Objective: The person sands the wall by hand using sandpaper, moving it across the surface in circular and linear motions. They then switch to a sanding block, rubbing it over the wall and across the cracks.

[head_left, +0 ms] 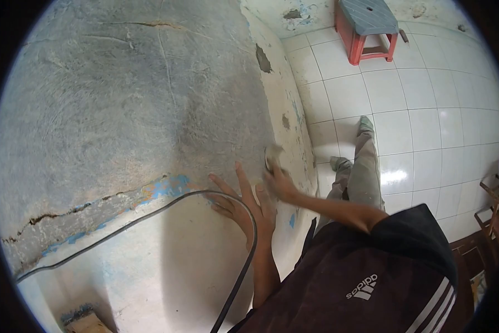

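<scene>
My left hand (243, 208) lies flat with its fingers spread against the wall, near the lower edge of a rough grey patch (122, 100). A dark cable (149, 212) runs across the wall and passes in front of that hand. To its right, my right hand (280, 183) is wrapped round a small scraper-like tool (273, 155), blurred by motion. The tool is at the right border of the grey patch, beside the cream wall surface (285, 94). Blue paint remnants (172, 186) show along the patch's lower edge.
A red stool with a grey top (369, 16) stands on the white tiled floor (394, 127) at the top right. Wooden furniture (491, 222) is at the right edge. A brownish object (88, 323) is at the bottom left. My feet are on the tiles.
</scene>
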`<act>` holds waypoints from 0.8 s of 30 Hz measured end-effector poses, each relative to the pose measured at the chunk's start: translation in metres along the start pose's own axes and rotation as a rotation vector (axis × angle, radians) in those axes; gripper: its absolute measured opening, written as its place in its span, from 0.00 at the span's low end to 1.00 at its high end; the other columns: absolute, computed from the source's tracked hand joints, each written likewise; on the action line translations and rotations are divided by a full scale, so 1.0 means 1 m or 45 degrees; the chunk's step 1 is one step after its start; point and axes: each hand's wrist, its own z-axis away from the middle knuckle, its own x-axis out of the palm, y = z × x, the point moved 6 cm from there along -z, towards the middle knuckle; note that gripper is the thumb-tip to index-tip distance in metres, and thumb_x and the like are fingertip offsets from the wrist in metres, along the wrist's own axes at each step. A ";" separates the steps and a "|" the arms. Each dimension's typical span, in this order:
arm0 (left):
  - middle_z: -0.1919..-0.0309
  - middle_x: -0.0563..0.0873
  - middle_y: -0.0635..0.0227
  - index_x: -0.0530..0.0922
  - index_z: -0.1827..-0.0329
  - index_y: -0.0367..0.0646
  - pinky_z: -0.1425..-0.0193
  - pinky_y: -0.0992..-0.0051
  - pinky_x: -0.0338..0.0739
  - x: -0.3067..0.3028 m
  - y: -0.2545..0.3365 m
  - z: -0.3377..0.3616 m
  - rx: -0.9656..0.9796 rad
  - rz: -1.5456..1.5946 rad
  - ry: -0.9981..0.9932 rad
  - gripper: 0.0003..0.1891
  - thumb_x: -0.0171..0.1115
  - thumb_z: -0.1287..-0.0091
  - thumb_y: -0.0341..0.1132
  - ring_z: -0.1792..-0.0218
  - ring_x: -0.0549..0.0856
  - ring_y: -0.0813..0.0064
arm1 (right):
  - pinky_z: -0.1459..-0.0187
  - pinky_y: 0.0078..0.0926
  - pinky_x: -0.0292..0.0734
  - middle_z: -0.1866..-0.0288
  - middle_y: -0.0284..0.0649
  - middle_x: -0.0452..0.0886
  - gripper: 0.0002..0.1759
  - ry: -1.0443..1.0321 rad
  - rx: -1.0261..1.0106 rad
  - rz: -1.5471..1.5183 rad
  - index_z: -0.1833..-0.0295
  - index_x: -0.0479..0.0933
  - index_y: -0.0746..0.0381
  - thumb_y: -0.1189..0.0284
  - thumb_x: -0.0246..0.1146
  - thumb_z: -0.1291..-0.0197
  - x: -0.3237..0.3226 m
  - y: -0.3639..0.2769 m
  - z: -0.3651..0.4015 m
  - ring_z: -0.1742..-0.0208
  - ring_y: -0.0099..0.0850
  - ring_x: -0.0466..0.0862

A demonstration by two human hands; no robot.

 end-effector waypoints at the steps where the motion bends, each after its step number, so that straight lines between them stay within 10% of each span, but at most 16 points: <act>1: 0.19 0.37 0.48 0.59 0.20 0.55 0.26 0.34 0.23 0.000 0.000 -0.001 -0.004 -0.011 0.016 0.30 0.37 0.22 0.54 0.22 0.30 0.34 | 0.24 0.49 0.51 0.21 0.58 0.54 0.40 0.024 -0.083 0.043 0.19 0.48 0.58 0.46 0.44 0.26 0.009 0.011 0.023 0.24 0.60 0.57; 8: 0.21 0.37 0.38 0.58 0.20 0.52 0.31 0.24 0.33 0.006 -0.003 -0.005 0.020 -0.058 -0.011 0.32 0.37 0.23 0.56 0.25 0.35 0.21 | 0.23 0.46 0.50 0.19 0.63 0.46 0.38 0.212 -0.305 0.039 0.19 0.48 0.60 0.49 0.42 0.24 -0.006 0.021 -0.050 0.21 0.58 0.54; 12: 0.19 0.38 0.48 0.61 0.21 0.54 0.27 0.34 0.22 0.006 -0.005 -0.001 -0.004 -0.062 0.012 0.29 0.41 0.23 0.51 0.21 0.33 0.36 | 0.23 0.43 0.49 0.19 0.62 0.46 0.38 0.152 -0.276 -0.073 0.19 0.47 0.60 0.49 0.41 0.24 -0.023 -0.011 -0.063 0.20 0.58 0.51; 19: 0.19 0.39 0.48 0.62 0.21 0.57 0.31 0.27 0.22 0.015 -0.005 -0.010 -0.078 -0.085 -0.041 0.28 0.43 0.23 0.50 0.22 0.33 0.33 | 0.27 0.70 0.41 0.16 0.55 0.40 0.37 -0.190 -0.168 0.072 0.17 0.39 0.43 0.46 0.41 0.25 0.018 0.025 0.042 0.16 0.49 0.35; 24: 0.19 0.39 0.45 0.62 0.21 0.57 0.36 0.20 0.27 0.016 -0.001 -0.018 -0.107 -0.116 -0.054 0.29 0.43 0.24 0.53 0.23 0.33 0.28 | 0.26 0.67 0.38 0.18 0.55 0.47 0.38 -0.056 -0.167 0.169 0.17 0.39 0.44 0.43 0.37 0.26 -0.021 -0.008 -0.058 0.17 0.53 0.41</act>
